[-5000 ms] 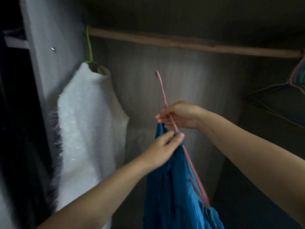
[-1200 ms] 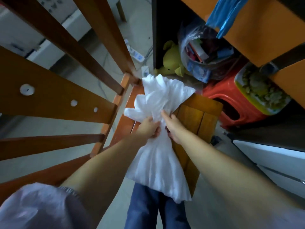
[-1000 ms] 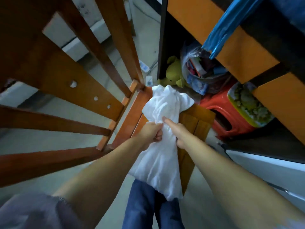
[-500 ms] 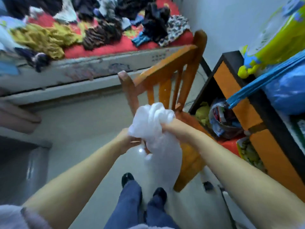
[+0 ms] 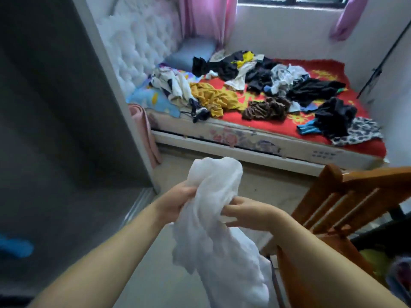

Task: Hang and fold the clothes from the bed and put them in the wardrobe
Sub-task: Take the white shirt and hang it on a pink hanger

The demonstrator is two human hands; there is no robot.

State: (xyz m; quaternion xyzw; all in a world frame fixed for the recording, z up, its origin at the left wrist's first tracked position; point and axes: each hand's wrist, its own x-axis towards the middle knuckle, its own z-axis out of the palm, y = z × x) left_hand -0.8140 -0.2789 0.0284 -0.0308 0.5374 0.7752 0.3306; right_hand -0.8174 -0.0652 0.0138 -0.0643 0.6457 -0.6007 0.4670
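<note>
While both hands bunch it at the lower centre of the frame, the white garment [image 5: 213, 221] hangs down toward the bottom edge. The left hand [image 5: 178, 202] grips its left side; the right hand [image 5: 246, 213] seems to pinch a fold, though cloth hides some fingertips. Across the upper right, the bed [image 5: 255, 143] carries scattered clothes [image 5: 266, 90]. A wooden chair [image 5: 347, 203] stands at right.

Home bedroom: clothes-strewn bed [image 5: 255, 138], curtains [image 5: 206, 16].
</note>
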